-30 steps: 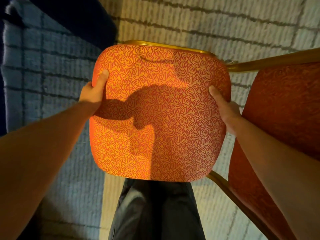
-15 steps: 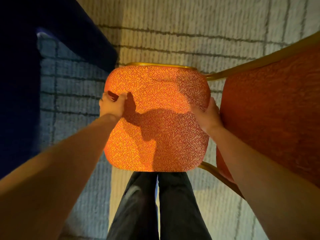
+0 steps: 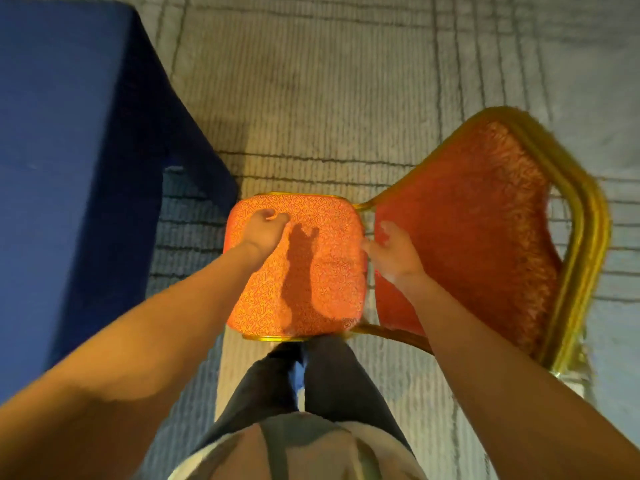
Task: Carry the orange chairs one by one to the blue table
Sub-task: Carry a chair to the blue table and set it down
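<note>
Chair legs [image 3: 391, 336] mostly hidden under the seat [image 3: 311, 271]; blue table [image 3: 69, 150] cut off at left

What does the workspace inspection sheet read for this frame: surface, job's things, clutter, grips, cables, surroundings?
Surface: pale carpet with dark grid lines, partly shadowed.
Job's things: orange chair with gold frame, seat facing up, backrest to its right; blue table at left, apart from the chair.
Clutter: nothing seen.
Grips: left hand over the seat's left part, fingers curled, contact unclear; right hand open at the gap between seat and backrest, not closed on anything.
Cables: nothing seen.
Surroundings: the person's dark trousers just behind the seat; picture motion-blurred.
</note>
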The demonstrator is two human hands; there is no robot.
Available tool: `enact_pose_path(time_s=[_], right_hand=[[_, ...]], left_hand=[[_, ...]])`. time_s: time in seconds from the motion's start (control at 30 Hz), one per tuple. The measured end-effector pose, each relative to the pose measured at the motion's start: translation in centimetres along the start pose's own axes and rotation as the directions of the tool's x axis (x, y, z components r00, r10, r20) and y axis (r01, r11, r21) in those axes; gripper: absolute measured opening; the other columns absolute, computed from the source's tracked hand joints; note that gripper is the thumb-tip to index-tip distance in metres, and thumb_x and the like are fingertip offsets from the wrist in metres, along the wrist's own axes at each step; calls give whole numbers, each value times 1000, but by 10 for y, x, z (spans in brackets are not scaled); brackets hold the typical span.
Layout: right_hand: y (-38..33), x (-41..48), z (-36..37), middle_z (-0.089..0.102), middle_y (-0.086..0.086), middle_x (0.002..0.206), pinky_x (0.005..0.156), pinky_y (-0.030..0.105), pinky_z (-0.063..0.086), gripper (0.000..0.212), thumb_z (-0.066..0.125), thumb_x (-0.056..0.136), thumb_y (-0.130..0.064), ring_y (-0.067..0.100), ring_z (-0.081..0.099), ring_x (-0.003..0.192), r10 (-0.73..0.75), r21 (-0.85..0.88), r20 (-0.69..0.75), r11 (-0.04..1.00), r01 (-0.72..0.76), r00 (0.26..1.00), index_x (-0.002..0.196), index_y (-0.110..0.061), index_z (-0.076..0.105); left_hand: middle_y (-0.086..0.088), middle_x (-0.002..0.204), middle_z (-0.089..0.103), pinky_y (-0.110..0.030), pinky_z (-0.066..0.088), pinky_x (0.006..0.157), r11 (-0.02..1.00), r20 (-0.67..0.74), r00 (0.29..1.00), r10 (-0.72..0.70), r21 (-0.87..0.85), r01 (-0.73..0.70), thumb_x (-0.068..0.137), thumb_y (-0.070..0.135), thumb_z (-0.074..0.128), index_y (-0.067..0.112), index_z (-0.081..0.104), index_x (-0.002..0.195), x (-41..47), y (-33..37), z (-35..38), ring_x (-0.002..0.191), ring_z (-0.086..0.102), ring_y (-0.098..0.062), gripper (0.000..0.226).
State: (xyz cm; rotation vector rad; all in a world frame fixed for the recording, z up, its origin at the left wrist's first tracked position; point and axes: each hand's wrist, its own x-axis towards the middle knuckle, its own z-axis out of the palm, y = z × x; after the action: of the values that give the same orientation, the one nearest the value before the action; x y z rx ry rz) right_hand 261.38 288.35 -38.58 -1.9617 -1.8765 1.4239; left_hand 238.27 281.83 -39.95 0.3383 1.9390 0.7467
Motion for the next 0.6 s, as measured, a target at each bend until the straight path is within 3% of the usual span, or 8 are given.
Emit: enact_pose_path(time_s=[0.07,0.2,0.27,0.37,0.47,0.57,0.6], right_hand=[[-9,-14,-15,50,19,139,108,39,37,57,68,90,-23,31,49,128,-36,-13,-15,999,36,999,138,0,47],[-20,-33,-48,50,18,135,108,46,39,59,70,87,-28,33,51,125,-132,-39,-12,991,131,991,137,-6,49],[-23,-37,-66,51,17,132,105,44,41,56,70,86,-29,32,53,122,-186,-78,29,979,188,982,135,-7,51],[-27,-38,-91,47,14,139,104,34,39,61,67,88,-30,29,50,126,-270,-160,108,945,285,957,142,-9,45],[-25,-39,-119,45,11,143,105,33,36,63,65,90,-32,27,46,131,-337,-242,201,893,380,920,145,-10,41],[-24,-40,-146,52,4,127,101,33,41,59,66,87,-34,27,51,125,-370,-293,301,841,455,879,139,-12,47],[-22,-39,-154,53,7,129,101,34,43,59,66,86,-36,28,52,123,-385,-307,326,820,482,863,136,-12,49]], left_hand=[[-12,128,60,-47,44,104,1000,4,1000,28,-11,-28,73,54,64,15,51,133,-16,9,3,117,58,-31,73],[-10,124,62,-45,48,98,995,-16,995,97,-14,-97,80,48,59,14,53,131,-60,31,14,110,60,-28,62],[-7,116,62,-37,51,84,992,-30,994,109,-56,-110,86,42,58,12,50,133,-83,40,22,100,64,-24,57],[-5,104,61,-29,43,63,982,-105,988,111,-142,-125,95,30,54,8,44,138,-114,47,38,82,63,-18,49],[-9,108,61,-27,41,61,958,-208,972,112,-237,-161,97,28,53,10,43,134,-149,47,60,82,60,-19,43],[-9,106,60,-27,39,60,943,-285,952,114,-270,-194,97,26,51,14,50,119,-182,44,84,78,60,-16,25],[-9,106,60,-27,39,61,940,-310,945,107,-278,-198,97,27,51,14,51,117,-192,42,92,79,60,-17,24]])
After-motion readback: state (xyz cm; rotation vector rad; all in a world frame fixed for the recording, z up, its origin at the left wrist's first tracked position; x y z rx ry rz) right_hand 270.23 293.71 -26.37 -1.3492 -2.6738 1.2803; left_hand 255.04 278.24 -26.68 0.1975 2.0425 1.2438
